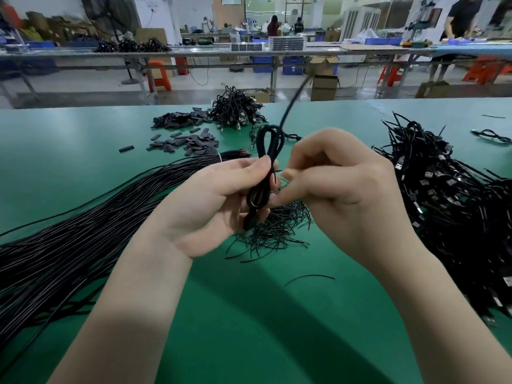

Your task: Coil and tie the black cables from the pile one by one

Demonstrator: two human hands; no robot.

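Note:
My left hand (221,198) grips a black cable (267,151) folded into a narrow upright coil, thumb pressed on its middle. A loose end of the cable whips up and away, blurred. My right hand (338,184) is close beside the coil with its fingers curled, pinching at the coil's middle; what sits between the fingertips is hidden. A long bundle of straight black cables (83,234) lies to the left on the green table (263,314). Under my hands lies a heap of thin black wire ties (279,228).
A big pile of coiled cables with USB plugs (448,206) fills the right side. Farther back lie small black sleeves (188,142) and another heap of coiled cables (235,109). One loose tie (310,277) lies near me. Benches and people stand behind.

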